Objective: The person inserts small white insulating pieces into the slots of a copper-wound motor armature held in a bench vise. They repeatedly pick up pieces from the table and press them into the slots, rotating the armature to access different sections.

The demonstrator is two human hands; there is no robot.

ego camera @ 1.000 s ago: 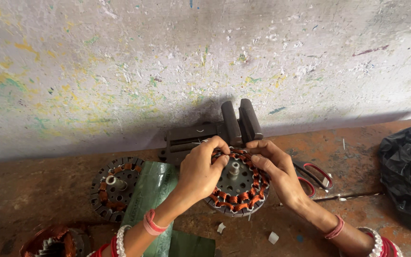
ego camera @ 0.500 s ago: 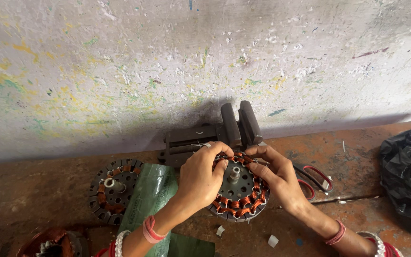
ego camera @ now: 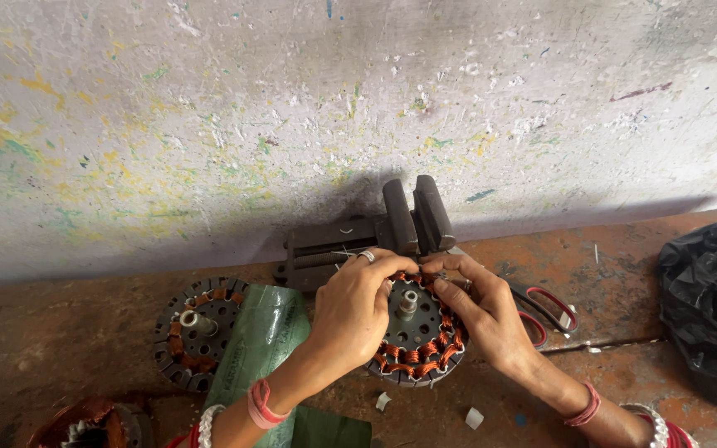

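2 hands pinch at copper windings on the wound stator [ego camera: 418, 340], flat on the bench before the vise [ego camera: 375, 232]. Left hand [ego camera: 354, 311] and right hand [ego camera: 483, 311] fingertips closed on wire; tugging hard risks snapping it.

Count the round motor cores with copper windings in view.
3. One motor core sits between the left hand and right hand; a second core lies left of the green sheet; a third core is cut off at the bottom-left edge. Others may lie outside the picture.
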